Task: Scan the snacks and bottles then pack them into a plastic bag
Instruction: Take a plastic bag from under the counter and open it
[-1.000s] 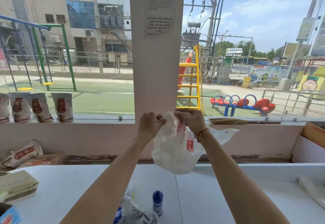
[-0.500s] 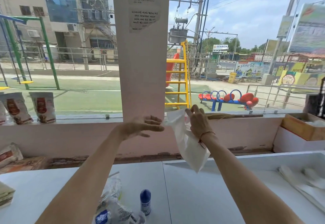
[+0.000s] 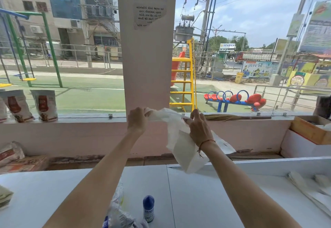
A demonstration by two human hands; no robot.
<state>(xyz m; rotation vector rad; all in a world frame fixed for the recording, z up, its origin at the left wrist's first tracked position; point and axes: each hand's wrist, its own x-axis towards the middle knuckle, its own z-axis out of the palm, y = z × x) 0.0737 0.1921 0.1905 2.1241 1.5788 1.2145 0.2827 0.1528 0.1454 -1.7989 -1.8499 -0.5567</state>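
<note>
A white plastic bag (image 3: 180,143) hangs in the air above the white counter (image 3: 206,197), held at its top edge by both hands. My left hand (image 3: 138,120) pinches one side of the bag's mouth. My right hand (image 3: 198,129) grips the other side, and the bag drapes down behind that wrist. On the counter near the bottom edge stands a small bottle with a dark blue cap (image 3: 148,208). Beside it lie crinkled clear snack packets (image 3: 118,215), partly hidden by my left forearm.
Snack pouches (image 3: 43,105) lean on the window ledge at left. More packets (image 3: 10,154) lie on the low shelf below. A cardboard box (image 3: 309,129) sits at right, with a stack of white bags (image 3: 311,188) on the counter's right end. A pillar (image 3: 146,48) rises straight ahead.
My left hand, open and off the bag half a second ago, has taken hold of its top edge again. The hands now pull the bag's mouth apart. The view has swung right.
</note>
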